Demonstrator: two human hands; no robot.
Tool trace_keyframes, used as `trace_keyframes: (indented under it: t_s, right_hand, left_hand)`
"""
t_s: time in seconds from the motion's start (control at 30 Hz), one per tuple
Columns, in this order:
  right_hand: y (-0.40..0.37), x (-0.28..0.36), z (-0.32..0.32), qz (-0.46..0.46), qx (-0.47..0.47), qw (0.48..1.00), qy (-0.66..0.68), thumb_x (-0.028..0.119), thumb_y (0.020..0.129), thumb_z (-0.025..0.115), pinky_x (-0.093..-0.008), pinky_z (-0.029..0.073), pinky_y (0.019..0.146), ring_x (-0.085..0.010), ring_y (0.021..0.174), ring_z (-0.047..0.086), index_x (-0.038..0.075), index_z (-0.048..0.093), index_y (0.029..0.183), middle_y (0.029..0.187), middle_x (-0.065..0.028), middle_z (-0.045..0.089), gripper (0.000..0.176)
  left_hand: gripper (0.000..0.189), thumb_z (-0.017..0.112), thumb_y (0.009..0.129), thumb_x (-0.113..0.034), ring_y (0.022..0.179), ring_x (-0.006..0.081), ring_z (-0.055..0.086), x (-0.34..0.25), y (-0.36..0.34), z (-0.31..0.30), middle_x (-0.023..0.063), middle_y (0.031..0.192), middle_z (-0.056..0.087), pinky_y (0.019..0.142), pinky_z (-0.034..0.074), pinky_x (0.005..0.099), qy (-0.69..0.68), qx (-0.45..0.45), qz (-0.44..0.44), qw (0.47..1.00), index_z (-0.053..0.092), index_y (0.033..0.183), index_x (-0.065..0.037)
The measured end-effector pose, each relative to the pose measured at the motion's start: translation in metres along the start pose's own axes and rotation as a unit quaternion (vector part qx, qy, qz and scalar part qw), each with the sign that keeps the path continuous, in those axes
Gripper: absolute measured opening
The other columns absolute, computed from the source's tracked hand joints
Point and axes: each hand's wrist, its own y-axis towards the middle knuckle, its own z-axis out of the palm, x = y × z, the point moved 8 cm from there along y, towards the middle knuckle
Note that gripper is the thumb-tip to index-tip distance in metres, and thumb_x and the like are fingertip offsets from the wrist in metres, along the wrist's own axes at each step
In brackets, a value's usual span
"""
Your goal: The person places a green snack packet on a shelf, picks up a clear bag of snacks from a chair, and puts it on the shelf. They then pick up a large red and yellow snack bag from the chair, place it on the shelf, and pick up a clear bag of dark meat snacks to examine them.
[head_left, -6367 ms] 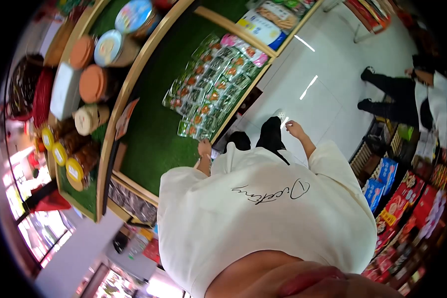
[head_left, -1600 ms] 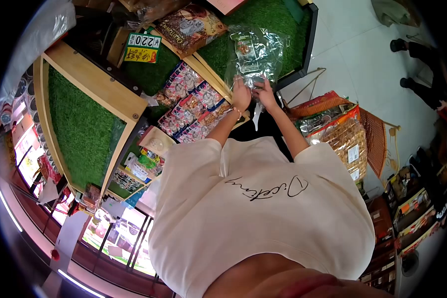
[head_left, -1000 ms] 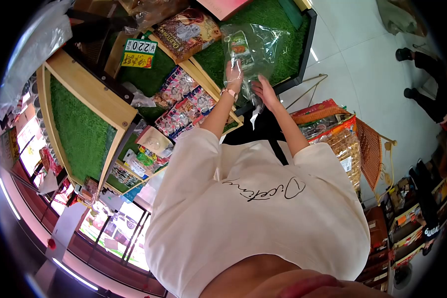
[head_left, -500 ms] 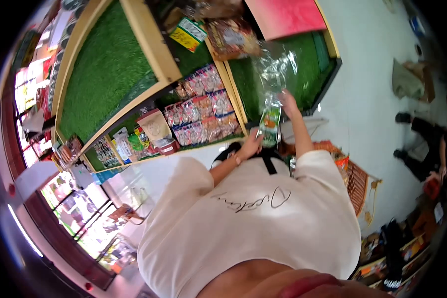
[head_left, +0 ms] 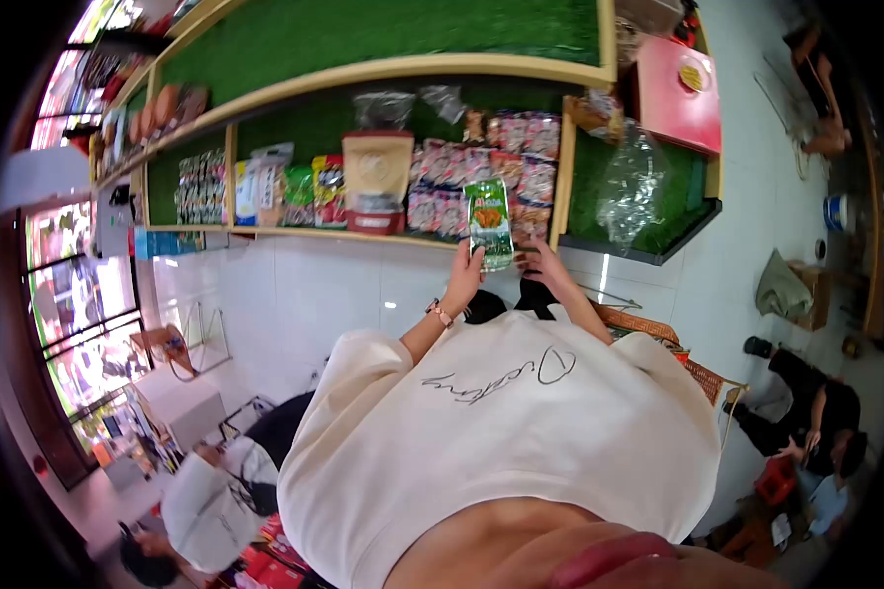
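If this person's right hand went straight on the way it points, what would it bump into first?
Most likely the green food packet held in the left hand; depth is unclear, and the right hand may already touch it.

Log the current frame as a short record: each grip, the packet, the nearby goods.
Left grip: holding green packet
Right grip: beside packet's lower end; contact unclear
Packet view: overlaps small pink packets on the display
Clear plastic bag: over green turf, apart from both grips
Tan pouch: left of pink packets
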Motion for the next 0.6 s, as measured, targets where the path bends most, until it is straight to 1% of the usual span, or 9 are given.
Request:
trace_keyframes:
  t_s: [0.03,0.07,0.17,0.27,0.37,0.5,0.53,0.57,0.6]
  right_hand:
    - [-0.004,0.000,0.041,0.005,0.060,0.998,0.008,0.062,0.082,0.035,-0.0338,0.040,0.074,-0.0151,0.077,0.054,0.014,0.052,0.106,0.084,-0.0033,0.058,0.056]
    - [-0.011,0.007,0.080,-0.008,0.102,0.994,-0.042,0.068,0.079,0.033,-0.0314,0.040,0.072,-0.0142,0.074,0.053,0.013,0.053,0.104,0.084,-0.0027,0.058,0.063]
    - [-0.044,0.031,0.177,-0.091,0.106,0.967,-0.211,0.059,0.081,0.045,-0.0229,0.040,0.055,-0.0085,0.067,0.052,0.011,0.057,0.097,0.078,0.0006,0.058,0.052]
    - [-0.045,0.016,0.256,-0.150,0.178,0.928,-0.290,0.051,0.082,0.050,-0.0196,0.034,0.044,-0.0059,0.050,0.045,0.010,0.060,0.089,0.066,0.0028,0.056,0.043]
    - [-0.043,-0.022,0.318,-0.081,0.258,0.893,-0.359,0.048,0.082,0.052,-0.0193,0.035,0.047,-0.0044,0.060,0.050,0.012,0.059,0.098,0.073,0.0054,0.057,0.040]
    - [-0.063,-0.063,0.401,-0.057,0.329,0.849,-0.410,0.040,0.085,0.052,-0.0199,0.035,0.044,-0.0048,0.055,0.050,0.008,0.060,0.095,0.071,0.0021,0.060,0.035]
    - [-0.080,-0.067,0.422,-0.054,0.343,0.850,-0.396,0.035,0.087,0.051,-0.0214,0.043,0.055,-0.0070,0.067,0.055,0.005,0.059,0.101,0.082,-0.0010,0.062,0.033]
    - [-0.079,-0.080,0.438,-0.069,0.363,0.839,-0.399,0.034,0.087,0.051,-0.0221,0.043,0.059,-0.0076,0.071,0.056,0.005,0.059,0.102,0.084,-0.0015,0.061,0.033]
    - [-0.077,-0.091,0.451,-0.084,0.382,0.828,-0.401,0.033,0.087,0.052,-0.0227,0.044,0.063,-0.0083,0.075,0.056,0.004,0.058,0.103,0.086,-0.0020,0.061,0.033]
  left_hand:
    - [0.021,0.046,0.090,-0.018,0.053,0.0036,0.042,-0.003,-0.012,-0.022,-0.0013,0.074,0.049,0.044,0.036,0.0182,0.000,-0.009,0.019,1.000,0.044,0.108,-0.006]
    - [0.021,0.046,0.091,-0.018,0.053,0.0035,0.042,-0.016,-0.026,-0.040,-0.0011,0.074,0.049,0.043,0.036,0.0178,0.012,-0.013,0.026,0.999,0.044,0.108,-0.006]
    - [0.021,0.046,0.091,-0.018,0.053,0.0035,0.042,-0.028,-0.065,-0.096,-0.0005,0.075,0.050,0.043,0.035,0.0175,-0.020,-0.070,0.049,0.996,0.044,0.108,-0.005]
    - [0.020,0.046,0.090,-0.017,0.052,0.0038,0.044,-0.035,-0.109,-0.158,0.0001,0.072,0.051,0.043,0.036,0.0175,-0.045,-0.140,0.077,0.986,0.044,0.106,-0.004]
    - [0.019,0.047,0.090,-0.017,0.052,0.0043,0.045,-0.022,-0.152,-0.219,0.0003,0.069,0.051,0.044,0.036,0.0177,-0.069,-0.209,0.105,0.970,0.045,0.103,-0.004]
    - [0.016,0.047,0.090,-0.017,0.055,0.0037,0.046,-0.002,-0.203,-0.281,0.0003,0.073,0.052,0.045,0.037,0.0178,-0.150,-0.299,0.138,0.932,0.045,0.100,-0.005]
    - [0.015,0.047,0.090,-0.017,0.056,0.0035,0.046,0.004,-0.216,-0.295,0.0002,0.073,0.052,0.045,0.037,0.0178,-0.162,-0.317,0.138,0.924,0.045,0.100,-0.005]
    - [0.014,0.047,0.090,-0.016,0.056,0.0032,0.046,0.010,-0.227,-0.308,0.0001,0.074,0.052,0.045,0.036,0.0177,-0.174,-0.332,0.136,0.917,0.045,0.099,-0.005]
    - [0.012,0.047,0.090,-0.014,0.063,0.0038,0.047,0.011,-0.239,-0.321,0.0000,0.076,0.051,0.052,0.039,0.0183,-0.136,-0.343,0.142,0.919,0.046,0.096,-0.004]
